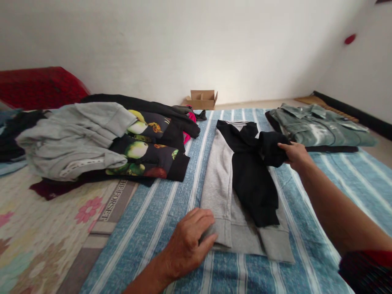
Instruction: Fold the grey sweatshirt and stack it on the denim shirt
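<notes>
Taking the grey-and-black sweatshirt (241,192) in the middle of the blue striped bedsheet (165,212) as the landmark: far to its left sits a red cushion (39,85), then a loose pile with a grey garment (73,139) on top and a black fruit-print garment (147,151) just beside the sweatshirt's left edge. Behind the sweatshirt, by the wall, stands a small cardboard box (202,99). At the sweatshirt's near left corner the left hand (190,241) lies flat, fingers spread and loosely curled, pressing the grey hem down without gripping it. At its upper right the right hand (295,155) is closed on the black sleeve, holding it bunched and slightly lifted. Further right lies a folded green jacket (318,124).

This looks like the middle of a fold: body laid narrow, sleeve being brought across. The next move would call for laying that sleeve flat while the hem stays pinned.

The right fingertips are buried in the cloth; the pile's lower layers cannot be told apart.
</notes>
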{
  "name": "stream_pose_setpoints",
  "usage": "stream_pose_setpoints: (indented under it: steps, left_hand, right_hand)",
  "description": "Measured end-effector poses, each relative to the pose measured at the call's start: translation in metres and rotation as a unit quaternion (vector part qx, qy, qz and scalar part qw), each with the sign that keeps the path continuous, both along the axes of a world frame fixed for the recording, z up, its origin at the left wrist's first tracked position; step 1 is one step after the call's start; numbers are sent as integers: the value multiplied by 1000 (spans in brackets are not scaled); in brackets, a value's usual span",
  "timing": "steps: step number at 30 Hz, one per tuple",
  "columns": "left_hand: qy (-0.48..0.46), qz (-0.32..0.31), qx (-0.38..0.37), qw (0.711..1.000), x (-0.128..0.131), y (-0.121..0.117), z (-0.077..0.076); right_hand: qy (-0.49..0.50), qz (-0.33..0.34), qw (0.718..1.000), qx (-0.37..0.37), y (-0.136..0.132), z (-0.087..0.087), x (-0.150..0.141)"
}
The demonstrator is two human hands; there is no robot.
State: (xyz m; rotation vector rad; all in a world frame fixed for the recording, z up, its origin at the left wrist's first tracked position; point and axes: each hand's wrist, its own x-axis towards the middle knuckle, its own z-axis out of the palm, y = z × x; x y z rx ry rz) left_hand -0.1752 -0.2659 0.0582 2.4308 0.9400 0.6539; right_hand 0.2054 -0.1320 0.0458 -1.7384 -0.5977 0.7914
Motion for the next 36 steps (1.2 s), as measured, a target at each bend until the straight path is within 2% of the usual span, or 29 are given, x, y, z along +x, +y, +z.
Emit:
stream_pose_setpoints:
  steps: [2, 3, 5, 6, 7, 10, 12, 15, 20, 23, 26, 32, 36]
  left_hand:
    - [-9, 11, 3, 1000, -11, -6, -1]
    - [-7, 21, -1, 1000, -17, -9, -2]
    - [2, 45, -18, 999, -26, -14, -5]
    - [7, 56, -31, 998, -30, -17, -6]
    - [11, 63, -46, 997, -33, -19, -8]
    - [15, 66, -90, 994, -34, -25, -14]
    - [15, 66, -100, 993, -31, -27, -18]
    - [12, 74, -95, 993, -26, -29, -23]
    - [-15, 76, -103, 992, -22, -29, -27]
    - [-17, 80, -92, 992, -21, -30, -28]
    - [-6, 86, -64, 994, -19, -31, -29]
    - [12, 101, 15, 995, -20, -35, -37]
    - [3, 101, 49, 994, -23, -34, -44]
  right_hand:
    - [-143, -2, 990, -18, -12, 2, -3]
    - [-243, 3, 970, -26, -19, 3, -7]
    - [-433, 34, 901, -23, -34, 5, -21]
    - [-489, 64, 870, -8, -43, 5, -31]
    - [-507, 104, 856, 19, -52, 6, -42]
    - [-447, 275, 844, 114, -80, 6, -80]
    - [-393, 389, 821, 140, -97, 7, -102]
    - [-356, 479, 790, 140, -119, 9, -125]
    - [-357, 512, 763, 164, -151, 11, -149]
    - [-382, 527, 735, 189, -167, 6, -164]
    - [-405, 539, 715, 183, -176, 1, -176]
    - [-439, 519, 704, 202, -182, -14, -184]
    - [-449, 492, 710, 227, -181, -23, -188]
